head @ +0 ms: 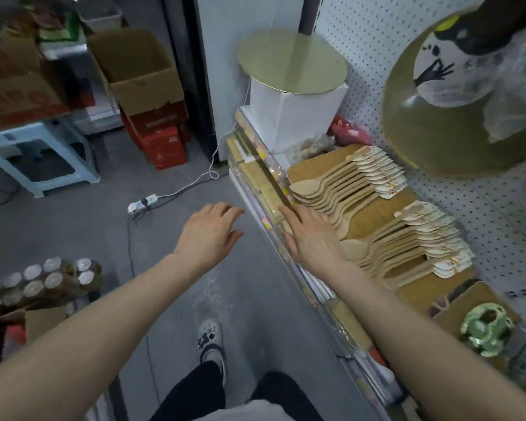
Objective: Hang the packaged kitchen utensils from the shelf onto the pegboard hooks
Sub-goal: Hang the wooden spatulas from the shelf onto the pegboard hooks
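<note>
Fingers spread and empty on both hands, the right ones already at the spoons.

Left hand (208, 235) hovers palm down over the grey floor, its fingers (225, 209) loosely spread and holding nothing, well short of the shelf edge (274, 180) to its right. Right hand (312, 238) lies flat, fingers (289, 214) straight and slightly apart, reaching over that edge; its far side appears to touch the bowl ends of the nearer row of pale wooden packaged spoons (407, 247). A second such row (349, 180) lies just beyond the fingertips. Both rows run with their long axes from the bowls beside the hand out to the card tags, rightward toward the white pegboard (374, 50) behind. So the right hand looks much the nearer for a pick; its forearm stretches straight in from the lower right, wrist level.
</note>
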Tool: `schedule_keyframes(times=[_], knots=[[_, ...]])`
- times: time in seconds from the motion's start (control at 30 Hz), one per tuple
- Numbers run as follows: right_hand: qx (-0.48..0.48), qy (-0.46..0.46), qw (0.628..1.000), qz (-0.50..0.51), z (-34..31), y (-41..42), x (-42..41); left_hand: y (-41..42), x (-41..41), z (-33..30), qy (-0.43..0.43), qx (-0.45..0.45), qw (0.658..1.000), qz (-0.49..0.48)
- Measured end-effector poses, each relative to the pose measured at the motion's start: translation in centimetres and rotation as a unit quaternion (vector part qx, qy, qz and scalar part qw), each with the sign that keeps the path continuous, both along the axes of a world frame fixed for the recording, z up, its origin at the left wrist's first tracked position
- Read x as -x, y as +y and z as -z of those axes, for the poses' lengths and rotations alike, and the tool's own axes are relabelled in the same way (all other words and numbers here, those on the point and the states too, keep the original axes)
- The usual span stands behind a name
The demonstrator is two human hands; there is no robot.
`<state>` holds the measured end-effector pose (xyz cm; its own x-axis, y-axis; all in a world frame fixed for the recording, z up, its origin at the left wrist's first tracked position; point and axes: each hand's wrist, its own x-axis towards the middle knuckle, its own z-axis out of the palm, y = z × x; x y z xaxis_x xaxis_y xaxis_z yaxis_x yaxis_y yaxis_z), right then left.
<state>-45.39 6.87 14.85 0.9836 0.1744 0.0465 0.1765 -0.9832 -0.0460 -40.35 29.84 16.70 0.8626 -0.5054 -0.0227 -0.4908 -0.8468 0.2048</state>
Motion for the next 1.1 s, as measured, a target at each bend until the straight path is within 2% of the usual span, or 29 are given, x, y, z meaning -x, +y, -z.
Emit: schedule_keyframes(times=[0.2,0.4,0.73,0.93,1.1], knots=[[-0.040,0.022,0.987,0.151,3.6,-2.0,-4.3,-2.9,-9.4,2.8,0.052,-0.004,0.995,0.084],[-0.048,0.079,0.959,0.269,6.7,-8.0,-8.5,-9.5,-16.8,6.1,0.082,0.013,0.982,0.171],[-0.049,0.086,0.925,0.366,11.7,-18.3,-17.3,-22.5,-27.1,12.8,0.135,-0.004,0.957,0.256],[-0.046,0.085,0.910,0.403,15.6,-21.6,-20.5,-29.8,-30.7,18.0,0.169,-0.032,0.939,0.297],[-0.064,0.086,0.900,0.423,18.3,-22.7,-21.1,-34.4,-32.1,21.4,0.230,-0.009,0.930,0.288]])
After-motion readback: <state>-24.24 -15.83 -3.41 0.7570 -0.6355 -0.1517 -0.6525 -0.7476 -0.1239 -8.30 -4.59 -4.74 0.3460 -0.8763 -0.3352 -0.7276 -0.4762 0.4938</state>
